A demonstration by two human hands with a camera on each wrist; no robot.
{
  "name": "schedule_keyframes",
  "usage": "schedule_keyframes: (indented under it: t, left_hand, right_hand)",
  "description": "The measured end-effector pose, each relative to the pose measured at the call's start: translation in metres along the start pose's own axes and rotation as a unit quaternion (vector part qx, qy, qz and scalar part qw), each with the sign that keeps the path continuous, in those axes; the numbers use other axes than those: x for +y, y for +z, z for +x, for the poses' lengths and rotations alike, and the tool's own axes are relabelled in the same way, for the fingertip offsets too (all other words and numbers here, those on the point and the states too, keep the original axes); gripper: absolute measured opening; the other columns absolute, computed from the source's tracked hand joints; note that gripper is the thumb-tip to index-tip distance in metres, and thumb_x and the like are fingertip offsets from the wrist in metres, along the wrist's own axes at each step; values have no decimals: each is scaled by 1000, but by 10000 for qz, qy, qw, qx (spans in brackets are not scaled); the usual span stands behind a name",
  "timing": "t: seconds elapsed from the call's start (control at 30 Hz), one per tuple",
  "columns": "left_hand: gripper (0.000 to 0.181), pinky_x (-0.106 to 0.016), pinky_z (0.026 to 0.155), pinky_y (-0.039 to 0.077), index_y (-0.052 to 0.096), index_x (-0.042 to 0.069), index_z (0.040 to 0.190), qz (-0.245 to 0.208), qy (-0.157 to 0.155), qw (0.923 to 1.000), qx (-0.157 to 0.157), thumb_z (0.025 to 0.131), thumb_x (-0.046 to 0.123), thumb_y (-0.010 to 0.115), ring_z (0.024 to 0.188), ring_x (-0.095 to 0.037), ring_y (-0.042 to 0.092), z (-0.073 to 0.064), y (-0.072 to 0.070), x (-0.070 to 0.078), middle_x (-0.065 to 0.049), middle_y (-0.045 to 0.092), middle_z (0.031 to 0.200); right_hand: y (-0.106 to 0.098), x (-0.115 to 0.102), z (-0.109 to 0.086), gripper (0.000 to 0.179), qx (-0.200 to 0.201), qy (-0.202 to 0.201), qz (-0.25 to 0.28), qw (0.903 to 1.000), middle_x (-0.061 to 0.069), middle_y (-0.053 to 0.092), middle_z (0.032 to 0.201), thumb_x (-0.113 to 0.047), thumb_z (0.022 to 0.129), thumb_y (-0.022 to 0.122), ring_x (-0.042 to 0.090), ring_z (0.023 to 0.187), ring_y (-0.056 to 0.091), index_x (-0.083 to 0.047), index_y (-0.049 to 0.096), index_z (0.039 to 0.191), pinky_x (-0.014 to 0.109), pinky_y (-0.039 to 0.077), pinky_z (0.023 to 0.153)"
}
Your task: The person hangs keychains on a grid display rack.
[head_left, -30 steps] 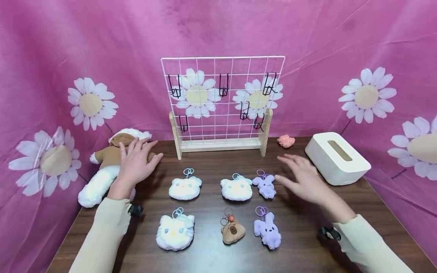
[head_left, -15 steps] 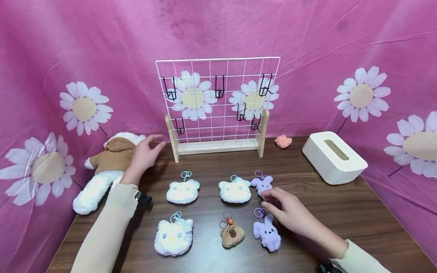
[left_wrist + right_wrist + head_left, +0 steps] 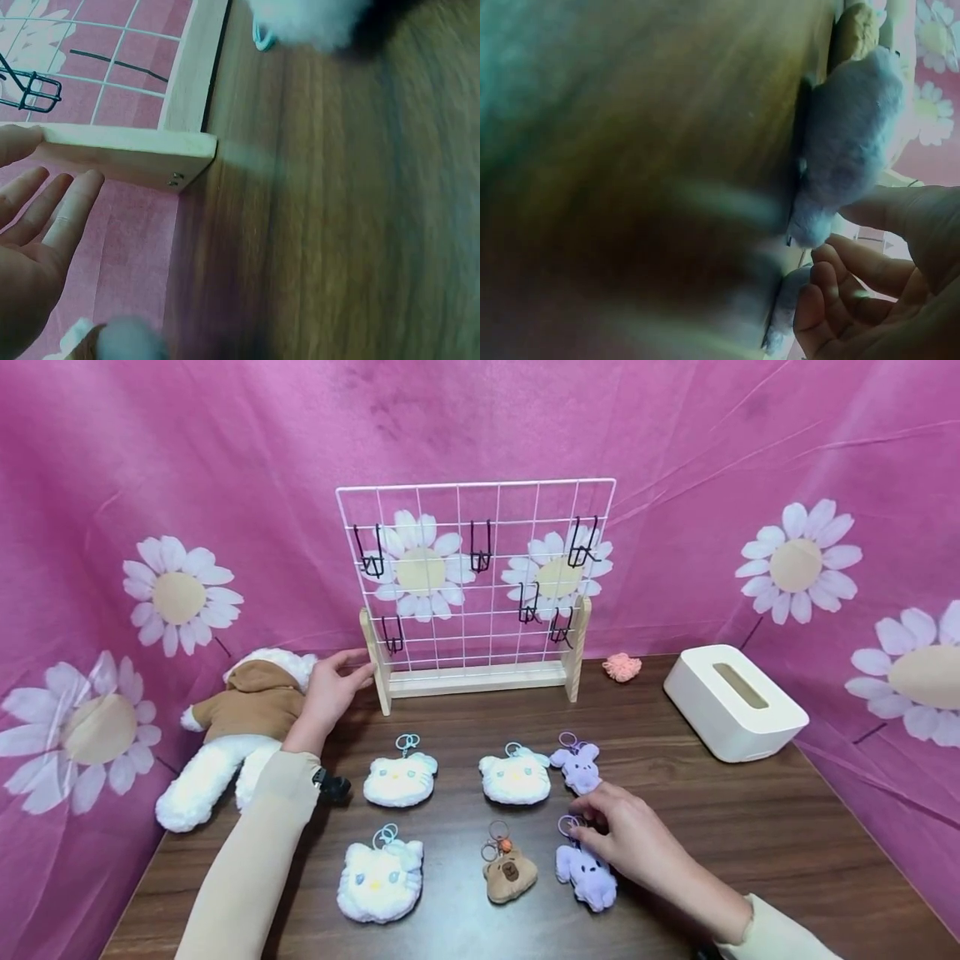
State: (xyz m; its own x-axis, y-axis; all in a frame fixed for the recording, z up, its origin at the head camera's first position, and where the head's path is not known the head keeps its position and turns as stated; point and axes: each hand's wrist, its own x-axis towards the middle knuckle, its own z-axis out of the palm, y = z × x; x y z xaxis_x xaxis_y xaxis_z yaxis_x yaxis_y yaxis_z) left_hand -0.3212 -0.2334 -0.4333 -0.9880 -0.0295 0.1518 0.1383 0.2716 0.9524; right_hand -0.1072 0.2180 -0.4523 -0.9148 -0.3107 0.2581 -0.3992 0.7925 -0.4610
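Observation:
My right hand (image 3: pixel 637 835) is over the lower purple bunny keychain (image 3: pixel 588 881), thumb and fingers apart around its purple ring (image 3: pixel 567 827). In the right wrist view the thumb (image 3: pixel 885 210) is right at the plush. The other purple bunny keychain (image 3: pixel 577 767) lies just behind, partly covered by my fingers. My left hand (image 3: pixel 330 689) is at the left wooden post (image 3: pixel 377 664) of the white grid rack (image 3: pixel 480 681). The left wrist view has its thumb near the post's edge and the straight fingers (image 3: pixel 71 214) beside its outer face.
Three white cat keychains (image 3: pixel 399 781) and a brown capybara keychain (image 3: pixel 510 875) lie on the wooden table (image 3: pixel 450 727). Several black hooks (image 3: pixel 480 556) hang on the grid. A plush toy (image 3: pixel 251 706) sits left, a pink fuzzy clump (image 3: pixel 622 667) and white tissue box (image 3: pixel 738 702) right.
My right hand has come down and toward me, from beside the far bunny to the near bunny's ring. My left hand has moved rightward from the plush toy to the rack's post.

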Motion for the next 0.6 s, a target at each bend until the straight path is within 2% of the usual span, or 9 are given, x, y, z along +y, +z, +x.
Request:
schedule_keyframes:
  t: [0.13,0.23,0.43,0.6]
  left_hand:
    - [48,-14,89,70,63,-13,149,-233,-7,9997,38,108,10,75,88,9,72,2,6,2,-42,67,141]
    - [48,-14,88,70,64,-12,149,-272,-27,9996,48,108,10,75,89,8,72,3,8,2,-41,67,141]
    - [47,-15,89,71,64,-11,149,-355,-114,9993,92,108,10,75,91,6,74,3,8,-1,-33,69,137]
    - [48,-17,90,71,64,-11,150,-401,-102,9991,124,108,11,75,89,7,74,3,8,-3,-29,69,133]
  right_hand:
    - [1,0,-2,23,-51,46,-98,9999,-15,63,85,-17,85,97,-2,78,56,-17,85,104,21,52,62]
    - [2,-1,-2,22,-119,88,-99,9998,-14,64,85,-18,85,97,-2,77,56,-16,85,104,21,53,62]
    - [4,-2,0,21,-368,298,-93,9988,-13,64,85,-18,85,96,-3,78,56,-16,84,102,20,53,64]
    - [6,-3,-1,24,-378,373,-119,9985,-12,64,87,-18,83,97,-2,79,56,-17,83,102,21,53,64]
